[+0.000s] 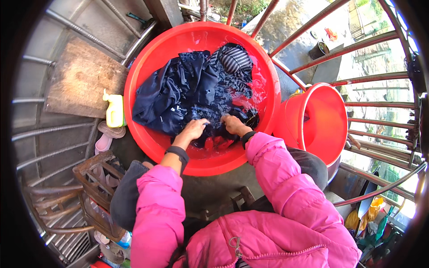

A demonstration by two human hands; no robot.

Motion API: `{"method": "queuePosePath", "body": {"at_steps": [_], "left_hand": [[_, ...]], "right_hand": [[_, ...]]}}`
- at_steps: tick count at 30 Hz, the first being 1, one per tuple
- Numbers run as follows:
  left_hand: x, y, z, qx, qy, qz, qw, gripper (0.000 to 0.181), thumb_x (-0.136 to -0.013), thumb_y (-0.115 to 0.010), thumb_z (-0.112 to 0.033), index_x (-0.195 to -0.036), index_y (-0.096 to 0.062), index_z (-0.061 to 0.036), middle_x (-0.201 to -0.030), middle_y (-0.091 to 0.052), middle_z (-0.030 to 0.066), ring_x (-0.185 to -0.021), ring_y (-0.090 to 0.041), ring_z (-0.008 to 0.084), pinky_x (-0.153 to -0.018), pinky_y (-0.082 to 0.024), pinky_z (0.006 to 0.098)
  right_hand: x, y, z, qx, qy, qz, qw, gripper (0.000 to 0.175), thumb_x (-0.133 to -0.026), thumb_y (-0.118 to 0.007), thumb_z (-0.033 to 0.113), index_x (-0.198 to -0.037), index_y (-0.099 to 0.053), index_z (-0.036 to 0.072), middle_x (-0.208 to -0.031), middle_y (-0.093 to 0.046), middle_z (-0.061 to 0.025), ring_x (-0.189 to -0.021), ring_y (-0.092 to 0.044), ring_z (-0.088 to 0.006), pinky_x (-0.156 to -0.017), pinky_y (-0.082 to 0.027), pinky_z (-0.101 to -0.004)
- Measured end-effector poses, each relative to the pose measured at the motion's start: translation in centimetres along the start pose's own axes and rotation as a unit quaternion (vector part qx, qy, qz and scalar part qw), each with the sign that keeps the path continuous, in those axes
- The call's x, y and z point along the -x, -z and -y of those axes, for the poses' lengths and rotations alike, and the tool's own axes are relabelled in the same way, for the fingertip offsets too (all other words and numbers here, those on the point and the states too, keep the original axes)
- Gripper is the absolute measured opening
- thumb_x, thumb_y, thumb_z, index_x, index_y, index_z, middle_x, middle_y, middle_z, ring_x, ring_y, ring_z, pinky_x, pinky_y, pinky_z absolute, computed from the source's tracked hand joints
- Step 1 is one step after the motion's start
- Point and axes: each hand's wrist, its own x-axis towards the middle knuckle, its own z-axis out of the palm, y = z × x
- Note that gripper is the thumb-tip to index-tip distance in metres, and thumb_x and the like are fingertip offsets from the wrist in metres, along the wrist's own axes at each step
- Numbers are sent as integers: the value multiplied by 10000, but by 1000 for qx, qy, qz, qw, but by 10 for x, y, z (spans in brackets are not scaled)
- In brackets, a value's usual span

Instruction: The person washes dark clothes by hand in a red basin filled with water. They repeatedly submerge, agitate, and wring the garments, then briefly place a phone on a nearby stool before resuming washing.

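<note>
Dark blue wet clothes (174, 88) lie in water in a large red plastic basin (201, 169) before me. Near the basin's front side, my left hand (195, 128) is closed on a bit of dark cloth, its fingertips near the water. A short gap to the right, my right hand (233, 124) also grips dark cloth, with its fingers curled. A grey and black striped piece of clothing (235, 60) bulges up at the back right of the basin. Something red (219, 143) shows in the water just below my hands.
A red plastic bucket (326, 120) stands against the basin's right side. On the left are a yellow bottle (115, 110), a wooden board (83, 78), a pink slipper (103, 143) and a wooden stool (97, 174). Metal railings (348, 52) run around the back and right.
</note>
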Motion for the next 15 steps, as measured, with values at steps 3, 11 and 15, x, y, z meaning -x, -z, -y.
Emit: {"method": "queuePosePath", "body": {"at_steps": [3,11,15], "left_hand": [[15,28,-18,71,72,-52,994,272,-889,-507,-175,-1128,-577,-66,-1052,-621,210,-1029,-581,352,-873,-446,390],[82,71,-86,402,-45,-115,907,190,-925,-486,-155,-961,-593,-2,-887,-601,1,-842,-513,68,-776,-405,234],[139,86,-135,516,-37,-135,845,199,-934,-510,-176,-1007,-614,-22,-930,-630,5,-851,-563,82,-793,-429,226]], "right_hand": [[11,19,17,-17,-45,50,998,479,-758,-605,120,-1218,-472,107,-1054,-615,-203,-1013,-574,-391,-867,-458,-419],[54,53,82,-44,5,39,998,563,-695,-756,384,-1167,-596,121,-1018,-661,-142,-971,-625,-295,-839,-481,-386],[85,111,120,-75,82,116,987,354,-767,-725,256,-1058,-660,65,-922,-695,-75,-875,-614,-133,-824,-472,-316]]}}
